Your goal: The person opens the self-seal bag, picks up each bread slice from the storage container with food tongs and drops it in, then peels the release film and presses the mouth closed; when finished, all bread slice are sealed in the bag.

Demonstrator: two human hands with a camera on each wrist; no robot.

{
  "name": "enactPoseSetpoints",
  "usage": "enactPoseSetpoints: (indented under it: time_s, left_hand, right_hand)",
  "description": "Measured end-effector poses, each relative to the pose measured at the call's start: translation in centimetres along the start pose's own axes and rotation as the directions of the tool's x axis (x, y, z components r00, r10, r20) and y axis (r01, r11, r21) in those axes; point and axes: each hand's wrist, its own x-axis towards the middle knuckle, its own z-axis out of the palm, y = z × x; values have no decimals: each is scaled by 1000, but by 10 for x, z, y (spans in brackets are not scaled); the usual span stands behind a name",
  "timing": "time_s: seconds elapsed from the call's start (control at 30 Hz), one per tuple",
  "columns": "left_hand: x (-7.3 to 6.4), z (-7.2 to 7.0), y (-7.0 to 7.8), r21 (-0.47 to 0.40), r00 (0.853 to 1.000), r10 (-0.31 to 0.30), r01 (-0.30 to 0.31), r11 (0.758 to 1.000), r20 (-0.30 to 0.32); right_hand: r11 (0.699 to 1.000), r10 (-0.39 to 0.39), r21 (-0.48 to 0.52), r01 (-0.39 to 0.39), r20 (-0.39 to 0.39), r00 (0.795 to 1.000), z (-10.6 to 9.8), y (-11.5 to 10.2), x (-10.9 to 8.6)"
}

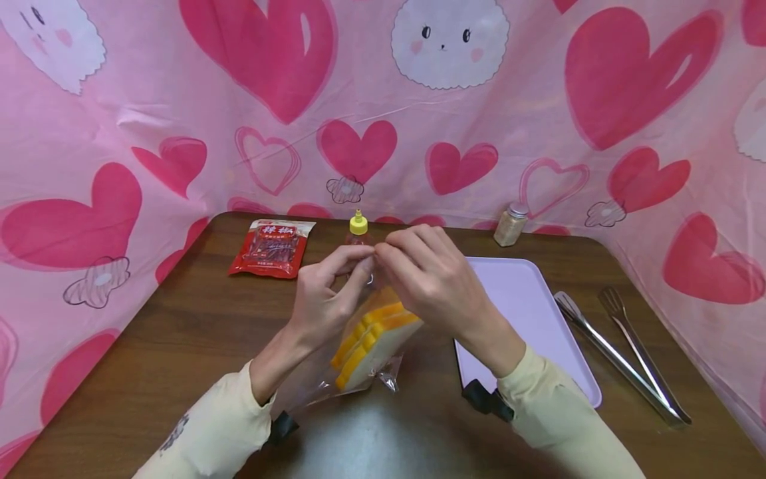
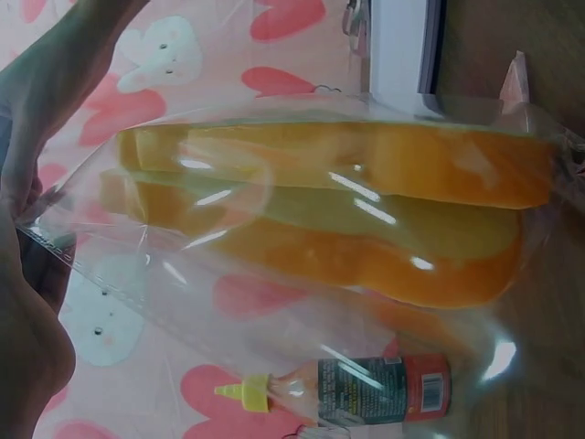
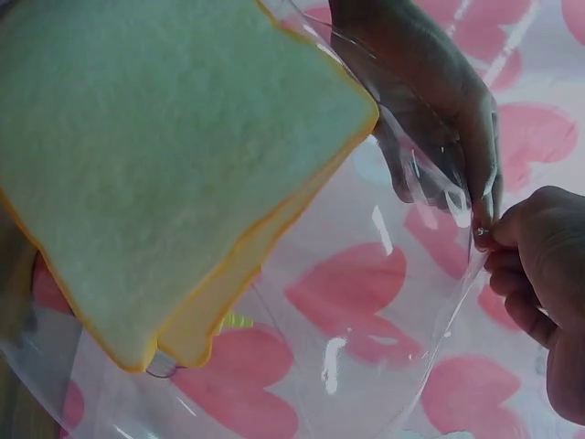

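Note:
A clear plastic bag [image 1: 320, 386] hangs over the front middle of the table, with two slices of bread [image 1: 377, 342] inside it. White faces and orange-yellow crusts show on the bread [image 3: 183, 165] in the right wrist view. My left hand [image 1: 326, 289] pinches the bag's top edge between thumb and fingers. Close against it, my right hand [image 1: 431, 283] pinches the same edge, the fingertips of both hands nearly meeting. The left wrist view has the slices lying side by side within the film, their crusts [image 2: 439, 165] towards the camera.
Behind the hands stands a sauce bottle [image 1: 358, 225] with a yellow cap. A red food packet [image 1: 272, 249] lies back left. To the right are a lilac tray [image 1: 538, 319], metal tongs [image 1: 628, 362] and a small shaker jar [image 1: 511, 225]. Heart-patterned cloth [image 1: 359, 80] surrounds the table.

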Motion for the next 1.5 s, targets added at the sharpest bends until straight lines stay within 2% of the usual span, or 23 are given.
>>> enactPoseSetpoints:
  time_s: [0.13, 0.37, 0.57, 0.8, 0.93, 1.13, 1.3, 1.5]
  left_hand:
    - [0, 0, -2, 23, 1000, 26, -26, 999, 10]
    - [-1, 1, -3, 39, 999, 46, -46, 998, 9]
    - [-3, 1, -3, 49, 999, 52, -53, 997, 16]
    - [-2, 1, -3, 21, 999, 40, -41, 999, 32]
    - [-2, 0, -3, 25, 998, 47, -48, 999, 39]
    - [-2, 1, -4, 56, 996, 62, -65, 996, 58]
    - [-3, 3, -4, 55, 997, 66, -68, 996, 45]
    - [-4, 5, -4, 25, 997, 64, -65, 998, 42]
  right_hand:
    - [1000, -13, 4, 13, -2, 1000, 1, 1, -1]
    - [1000, 2, 23, -1, -53, 999, 5, -1, -4]
    - [999, 24, 42, -22, -50, 998, 8, 1, -5]
    - [990, 45, 136, -38, -50, 998, 9, 7, -9]
    - [983, 36, 183, -32, -19, 999, 6, 9, -9]
    - [991, -14, 132, 8, 44, 999, 3, 12, -8]
    - [996, -70, 54, 68, 36, 997, 3, 13, -8]
    - [997, -31, 66, 31, -2, 1000, 6, 12, -9]
